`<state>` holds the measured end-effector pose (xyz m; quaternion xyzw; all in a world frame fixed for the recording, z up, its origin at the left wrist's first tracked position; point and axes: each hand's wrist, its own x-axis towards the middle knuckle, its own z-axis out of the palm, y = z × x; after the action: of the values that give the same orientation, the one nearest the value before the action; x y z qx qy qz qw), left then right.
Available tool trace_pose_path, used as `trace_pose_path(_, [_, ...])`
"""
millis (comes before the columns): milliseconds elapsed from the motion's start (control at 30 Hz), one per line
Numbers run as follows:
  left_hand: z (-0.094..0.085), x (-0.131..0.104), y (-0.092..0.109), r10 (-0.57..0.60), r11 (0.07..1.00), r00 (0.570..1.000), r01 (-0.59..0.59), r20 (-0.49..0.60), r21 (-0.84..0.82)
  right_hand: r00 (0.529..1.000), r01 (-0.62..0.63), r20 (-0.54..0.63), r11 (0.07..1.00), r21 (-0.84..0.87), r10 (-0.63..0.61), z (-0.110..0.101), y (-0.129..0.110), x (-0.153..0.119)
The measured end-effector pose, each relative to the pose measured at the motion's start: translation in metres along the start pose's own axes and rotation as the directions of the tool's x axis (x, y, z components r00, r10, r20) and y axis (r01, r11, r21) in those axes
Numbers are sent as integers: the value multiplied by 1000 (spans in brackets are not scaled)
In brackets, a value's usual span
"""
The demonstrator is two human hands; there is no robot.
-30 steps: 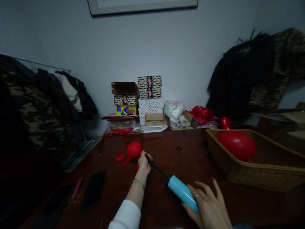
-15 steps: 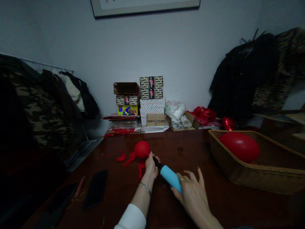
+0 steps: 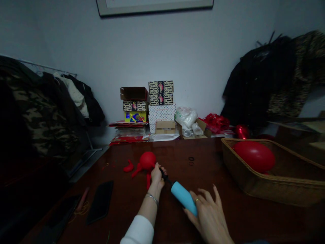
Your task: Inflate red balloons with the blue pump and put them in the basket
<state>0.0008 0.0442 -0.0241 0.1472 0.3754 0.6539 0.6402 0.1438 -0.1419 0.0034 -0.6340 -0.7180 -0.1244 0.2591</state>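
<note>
A small, partly filled red balloon (image 3: 147, 160) is at the black end of a hand balloon pump (image 3: 184, 198) with a light-blue barrel. My left hand (image 3: 157, 175) is closed around the balloon's neck and the pump's black end; the join itself is hidden by the fingers. At the barrel's near end, my right hand (image 3: 209, 211) grips with thumb and palm, its other fingers lifted and spread. A dark rod shows between the black end and the barrel. Beside the balloon lie limp red balloons (image 3: 128, 166), one of them just under my left wrist.
A wicker basket (image 3: 274, 189) on the right holds a large inflated red balloon (image 3: 254, 156). Two dark rings (image 3: 191, 158) lie mid-table. On the left are a black phone (image 3: 100, 202) and a reddish stick with yellow bands (image 3: 82, 200). Stacked boxes (image 3: 161, 117) stand behind the table.
My right hand and the blue barrel have moved down and right, while my left hand with the balloon has shifted slightly left. More of the dark rod shows between them.
</note>
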Motion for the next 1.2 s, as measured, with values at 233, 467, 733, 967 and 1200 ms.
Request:
trace_pose_path(233, [0, 10, 23, 31, 1000, 999, -31, 22, -5, 984, 165, -69, 986, -40, -167, -3, 36, -30])
trace_pose_path(467, [8, -3, 23, 9, 999, 998, -7, 58, -33, 985, 145, -84, 988, -56, -150, -10, 32, -26])
trace_pose_path(733, [13, -17, 15, -18, 1000, 996, 20, 82, -22, 999, -29, -43, 999, 27, 30, -15, 3, 0])
trace_pose_path(967, [15, -32, -1, -46, 999, 995, 46, 84, 3, 998, -58, 26, 997, -44, 59, -4, -8, 18])
trace_pose_path(1200, [14, -32, -5, -11, 1000, 998, 10, 60, 12, 997, -70, 30, 996, -50, 71, 4, -12, 20])
